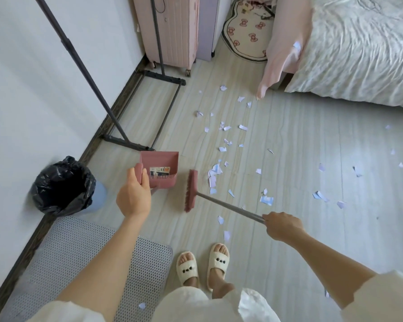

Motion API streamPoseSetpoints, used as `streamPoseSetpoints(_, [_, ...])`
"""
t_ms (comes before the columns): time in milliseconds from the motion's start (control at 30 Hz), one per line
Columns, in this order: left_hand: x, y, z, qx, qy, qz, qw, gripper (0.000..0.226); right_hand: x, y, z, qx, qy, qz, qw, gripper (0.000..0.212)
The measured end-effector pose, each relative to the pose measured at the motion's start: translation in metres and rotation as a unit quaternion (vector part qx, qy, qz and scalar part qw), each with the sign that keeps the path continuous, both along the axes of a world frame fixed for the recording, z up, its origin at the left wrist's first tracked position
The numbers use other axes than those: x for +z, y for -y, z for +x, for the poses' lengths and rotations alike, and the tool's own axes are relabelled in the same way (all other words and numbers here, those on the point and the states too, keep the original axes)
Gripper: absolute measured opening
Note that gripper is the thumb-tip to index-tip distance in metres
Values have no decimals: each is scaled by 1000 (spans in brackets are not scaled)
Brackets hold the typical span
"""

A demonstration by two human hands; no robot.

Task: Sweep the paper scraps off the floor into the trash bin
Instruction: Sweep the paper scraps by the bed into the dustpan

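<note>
The paper scraps (215,169) lie on the floor (300,147), just right of the broom (191,190) head, in a trail running far toward the bed (358,54). The right hand (283,225) grips the broom's stick, which points left. The left hand (133,196) holds the dustpan (159,169) near the trash bin (63,185).

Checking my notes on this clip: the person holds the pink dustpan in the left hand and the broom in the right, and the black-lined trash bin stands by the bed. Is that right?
Not quite. In the head view the black-lined trash bin stands against the white wall, left of the pink plastic dustpan, away from the bed. The rest holds: the left hand holds the dustpan, the right hand the grey-handled pink broom.
</note>
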State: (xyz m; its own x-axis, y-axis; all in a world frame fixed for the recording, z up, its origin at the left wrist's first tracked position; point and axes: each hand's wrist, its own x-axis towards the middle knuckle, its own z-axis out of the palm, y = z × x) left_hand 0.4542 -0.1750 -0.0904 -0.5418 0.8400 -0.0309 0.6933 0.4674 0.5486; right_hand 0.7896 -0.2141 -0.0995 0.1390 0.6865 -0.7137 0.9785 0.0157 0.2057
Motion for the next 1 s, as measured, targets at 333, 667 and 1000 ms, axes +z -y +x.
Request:
streamPoseSetpoints(333, [6, -19, 4, -28, 6, -8, 1000, 32, -10, -4, -8, -59, 18, -6, 998, 31])
streamPoseSetpoints(667, [22, -83, 3, -36, 35, 3, 999, 35, -1, -52, -3, -200, -61, 28, 978, 33])
streamPoseSetpoints(1000, [32, -271, 24, -58, 24, 15, 998, 35, -35, -253, -14, -410, -188, 71, 890, 26])
